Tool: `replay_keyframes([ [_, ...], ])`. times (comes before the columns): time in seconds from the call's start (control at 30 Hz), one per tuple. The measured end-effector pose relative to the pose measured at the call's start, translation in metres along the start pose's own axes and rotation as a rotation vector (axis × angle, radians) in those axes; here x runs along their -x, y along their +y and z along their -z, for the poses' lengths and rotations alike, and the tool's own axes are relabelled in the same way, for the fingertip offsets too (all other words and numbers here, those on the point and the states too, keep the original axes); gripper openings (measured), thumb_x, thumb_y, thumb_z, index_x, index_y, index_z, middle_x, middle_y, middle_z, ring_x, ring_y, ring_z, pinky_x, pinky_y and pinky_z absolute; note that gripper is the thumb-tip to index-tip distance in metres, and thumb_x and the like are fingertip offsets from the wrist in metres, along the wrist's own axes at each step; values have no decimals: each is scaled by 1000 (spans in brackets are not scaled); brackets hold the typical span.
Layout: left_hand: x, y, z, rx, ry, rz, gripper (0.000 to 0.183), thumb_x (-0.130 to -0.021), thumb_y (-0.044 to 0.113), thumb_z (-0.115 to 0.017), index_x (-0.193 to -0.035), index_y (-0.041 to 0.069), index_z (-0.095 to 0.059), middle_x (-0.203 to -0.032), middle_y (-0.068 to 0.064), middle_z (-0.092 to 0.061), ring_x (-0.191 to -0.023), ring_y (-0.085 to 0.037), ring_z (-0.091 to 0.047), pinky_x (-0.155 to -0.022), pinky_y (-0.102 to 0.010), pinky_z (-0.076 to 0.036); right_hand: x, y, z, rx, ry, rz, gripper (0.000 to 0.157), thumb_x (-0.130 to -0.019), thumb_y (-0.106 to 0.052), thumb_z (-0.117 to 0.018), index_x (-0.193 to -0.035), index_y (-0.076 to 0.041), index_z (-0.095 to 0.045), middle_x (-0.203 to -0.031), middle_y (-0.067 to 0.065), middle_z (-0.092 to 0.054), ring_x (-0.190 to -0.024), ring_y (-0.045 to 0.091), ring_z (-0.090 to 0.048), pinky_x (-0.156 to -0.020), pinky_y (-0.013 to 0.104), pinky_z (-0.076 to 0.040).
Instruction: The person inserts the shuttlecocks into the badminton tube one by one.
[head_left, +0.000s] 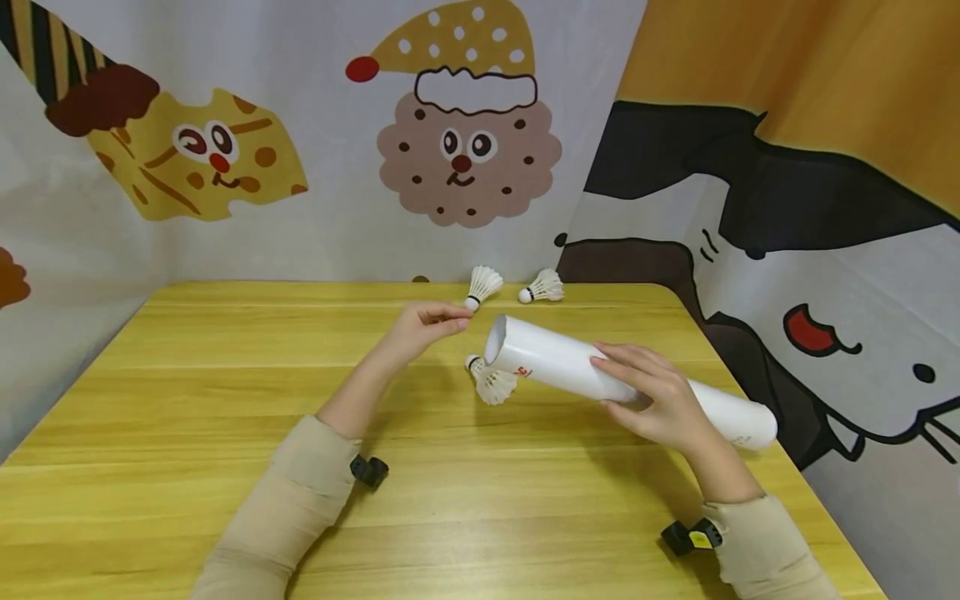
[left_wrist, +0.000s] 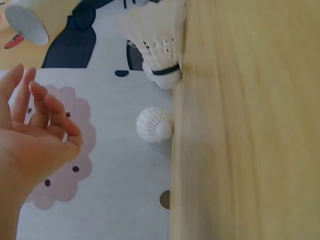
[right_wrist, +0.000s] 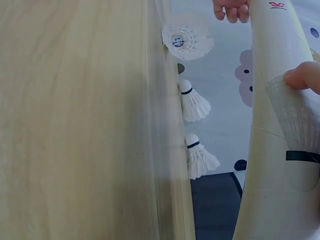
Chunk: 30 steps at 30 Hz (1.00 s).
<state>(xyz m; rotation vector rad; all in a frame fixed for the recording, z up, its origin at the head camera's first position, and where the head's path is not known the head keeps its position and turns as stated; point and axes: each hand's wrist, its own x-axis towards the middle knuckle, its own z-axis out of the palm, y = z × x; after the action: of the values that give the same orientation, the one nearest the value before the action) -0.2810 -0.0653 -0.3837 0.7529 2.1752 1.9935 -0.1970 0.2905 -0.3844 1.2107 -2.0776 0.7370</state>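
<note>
My right hand (head_left: 648, 392) grips a white shuttlecock tube (head_left: 558, 357) around its middle, holding it tilted above the table with the open end toward the left. In the right wrist view, the thumb lies over a printed shuttlecock picture on the tube (right_wrist: 272, 130). My left hand (head_left: 429, 327) is raised left of that opening, its fingers loosely bent and nothing between them. One white shuttlecock (head_left: 495, 383) lies below the tube's mouth. Two more, a shuttlecock (head_left: 485, 285) and another shuttlecock (head_left: 543, 286), lie at the back edge; the left wrist view shows the left hand (left_wrist: 35, 135) apart from them.
The wooden table (head_left: 225, 467) has a patterned curtain (head_left: 322, 233) behind it and along its right side. A small black device sits on each wrist, one at the left cuff (head_left: 369, 472) and one at the right cuff (head_left: 692, 537).
</note>
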Motion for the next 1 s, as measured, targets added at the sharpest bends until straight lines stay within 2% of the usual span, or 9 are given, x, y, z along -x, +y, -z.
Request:
replay_keyframes([
  [0.13, -15, -8, 5, -61, 86, 21, 25, -91, 13, -67, -113, 2, -69, -105, -11, -66, -92, -18, -56, -78, -31, -48, 2, 1, 2, 5, -6, -5, 44, -89, -35, -67, -114, 0, -68, -120, 19, -62, -106, 35, -57, -97, 24, -38],
  [0.27, -33, -17, 10, -170, 115, 18, 29, -91, 14, -67, -119, 6, -67, -98, -8, -61, -93, -22, -53, -74, -33, -45, 4, 2, 3, 13, -15, -11, 44, -89, -36, -66, -116, -1, -68, -121, 18, -62, -106, 34, -57, -97, 24, -38],
  [0.37, -46, -23, 10, -245, 95, 29, 35, -91, 15, -67, -125, 7, -63, -102, -10, -60, -96, -25, -53, -74, -35, -46, 4, 2, 4, 17, -18, -12, 44, -89, -35, -66, -116, -1, -68, -121, 18, -62, -107, 33, -57, -98, 24, -38],
  [0.5, -63, -33, 10, -309, 63, 67, 44, -92, 19, -67, -134, 11, -56, -115, -15, -58, -101, -29, -52, -79, -38, -47, 3, 2, 4, 17, -12, -9, 43, -89, -36, -66, -115, -1, -68, -120, 18, -62, -106, 34, -57, -98, 25, -38],
  [0.6, -73, -39, 12, -355, 57, 99, 50, -93, 23, -65, -140, 13, -50, -127, -17, -53, -109, -32, -49, -85, -43, -45, 1, 3, 2, 11, -12, -4, 44, -89, -36, -66, -115, 0, -68, -119, 20, -62, -105, 35, -57, -98, 25, -38],
  [0.73, -84, -47, 15, -417, 41, 104, 55, -94, 24, -63, -144, 10, -44, -135, -19, -48, -118, -40, -44, -93, -48, -40, 0, 4, 0, 0, -17, -3, 44, -89, -36, -65, -115, 0, -68, -119, 20, -62, -105, 36, -57, -98, 25, -38],
  [0.87, -94, -53, 16, -451, 9, 89, 57, -95, 20, -62, -145, 6, -40, -137, -24, -45, -118, -43, -44, -95, -51, -38, -1, 2, 1, 5, -21, -10, 43, -89, -35, -66, -116, -2, -68, -120, 19, -62, -107, 35, -57, -98, 26, -38],
  [1.0, -102, -62, 15, -441, -7, 106, 57, -95, 18, -62, -146, 7, -39, -141, -22, -41, -122, -44, -42, -98, -52, -37, 1, -3, 3, 15, -29, -29, 42, -89, -34, -67, -118, -4, -67, -122, 17, -61, -110, 34, -55, -100, 27, -37],
])
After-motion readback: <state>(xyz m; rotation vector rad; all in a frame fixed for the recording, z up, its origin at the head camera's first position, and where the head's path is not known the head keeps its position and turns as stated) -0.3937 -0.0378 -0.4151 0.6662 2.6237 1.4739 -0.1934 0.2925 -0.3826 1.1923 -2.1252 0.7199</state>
